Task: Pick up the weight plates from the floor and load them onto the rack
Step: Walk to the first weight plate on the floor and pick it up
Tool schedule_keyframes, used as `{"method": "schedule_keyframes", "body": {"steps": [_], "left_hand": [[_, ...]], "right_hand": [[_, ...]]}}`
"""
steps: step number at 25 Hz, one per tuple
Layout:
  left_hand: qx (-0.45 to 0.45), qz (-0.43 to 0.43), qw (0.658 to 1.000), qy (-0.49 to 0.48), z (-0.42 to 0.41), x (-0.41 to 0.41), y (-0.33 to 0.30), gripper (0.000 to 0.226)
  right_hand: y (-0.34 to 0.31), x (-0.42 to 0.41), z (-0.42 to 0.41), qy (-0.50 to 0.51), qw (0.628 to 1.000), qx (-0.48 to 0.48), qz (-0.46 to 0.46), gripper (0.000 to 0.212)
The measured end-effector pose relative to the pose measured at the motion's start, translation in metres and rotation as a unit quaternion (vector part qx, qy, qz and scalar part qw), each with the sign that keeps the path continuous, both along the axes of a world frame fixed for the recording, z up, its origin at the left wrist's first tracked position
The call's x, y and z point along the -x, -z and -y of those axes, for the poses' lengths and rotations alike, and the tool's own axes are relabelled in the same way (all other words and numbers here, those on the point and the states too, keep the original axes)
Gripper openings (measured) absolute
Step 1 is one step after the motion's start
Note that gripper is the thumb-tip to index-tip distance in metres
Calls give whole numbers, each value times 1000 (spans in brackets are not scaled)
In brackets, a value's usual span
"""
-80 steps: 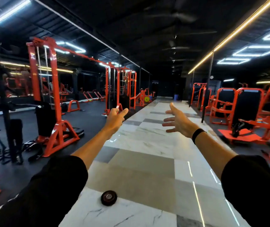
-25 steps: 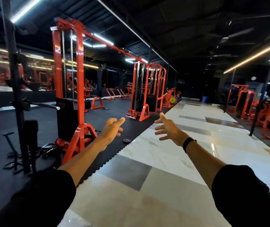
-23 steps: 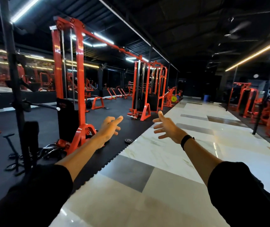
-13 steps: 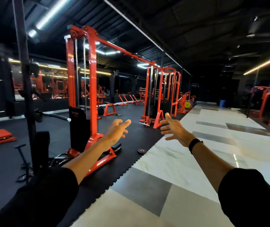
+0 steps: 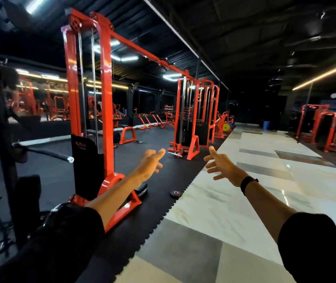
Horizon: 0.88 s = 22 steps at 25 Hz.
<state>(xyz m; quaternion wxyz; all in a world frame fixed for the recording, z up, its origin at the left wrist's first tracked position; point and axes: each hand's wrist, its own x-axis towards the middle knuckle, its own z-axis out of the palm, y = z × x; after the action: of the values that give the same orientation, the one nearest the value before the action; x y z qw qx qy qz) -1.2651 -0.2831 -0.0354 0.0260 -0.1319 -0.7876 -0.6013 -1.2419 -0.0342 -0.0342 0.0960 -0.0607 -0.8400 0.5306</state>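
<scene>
Both hands extended forward at frame centre, empty — left hand [image 5: 149, 165] and right hand [image 5: 221, 165] apart, fingers spread and relaxed. Small weight plate [image 5: 175, 194] flat on black rubber mat [image 5: 163, 174], lower centre, beside marble floor [image 5: 234, 201] edge — below both hands.

Red cable machine [image 5: 104, 111] on black mat [image 5: 159, 152] — marble floor [image 5: 244, 201] beside

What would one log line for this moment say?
left hand open, empty | right hand open, empty | weight plate on floor, untouched
</scene>
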Motion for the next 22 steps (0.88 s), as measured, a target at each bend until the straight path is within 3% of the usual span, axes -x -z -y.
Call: {"method": "schedule_keyframes", "body": {"steps": [2, 8, 15, 22], "left_hand": [[-3, -2, 1000, 0, 9, 45, 0, 53], [-42, 118, 992, 33, 23, 163, 61, 60], [-23, 168, 984, 61, -8, 319, 98, 70], [-11, 48, 997, 53, -62, 500, 43, 50]], "right_hand": [[2, 43, 12, 19, 1000, 18, -14, 68], [68, 148, 41, -1, 998, 11, 57, 67], [101, 305, 11, 6, 998, 2, 55, 69], [43, 500, -19, 0, 996, 83, -30, 71]]}}
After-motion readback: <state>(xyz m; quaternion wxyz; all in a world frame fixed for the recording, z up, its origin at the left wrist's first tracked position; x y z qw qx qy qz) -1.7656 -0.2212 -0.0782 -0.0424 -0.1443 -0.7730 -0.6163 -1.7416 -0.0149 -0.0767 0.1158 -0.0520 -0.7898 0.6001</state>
